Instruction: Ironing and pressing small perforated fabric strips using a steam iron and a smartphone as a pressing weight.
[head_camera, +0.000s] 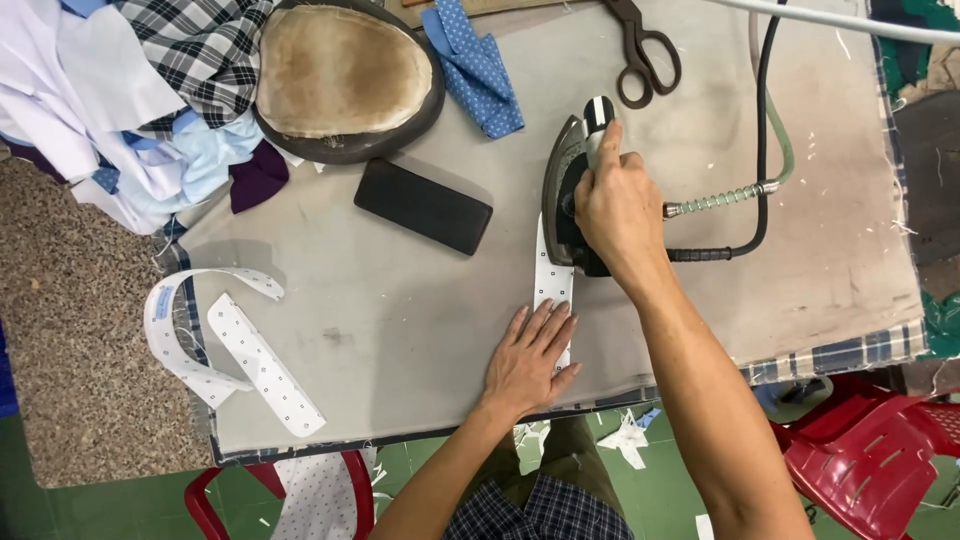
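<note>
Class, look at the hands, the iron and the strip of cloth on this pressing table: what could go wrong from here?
1. The left hand lies flat on the dotted white strip, close below the iron; its fingertips might get burnt.
2. The iron's black cable loops beside the right hand and could snag.

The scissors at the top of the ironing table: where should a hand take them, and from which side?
Probably by the two dark finger loops, coming from the near side. The scissors lie flat on the table with the loops pointing toward the person and the blades running off the top edge of the view. The right hand grips the iron; the left hand presses the white strip.
</note>
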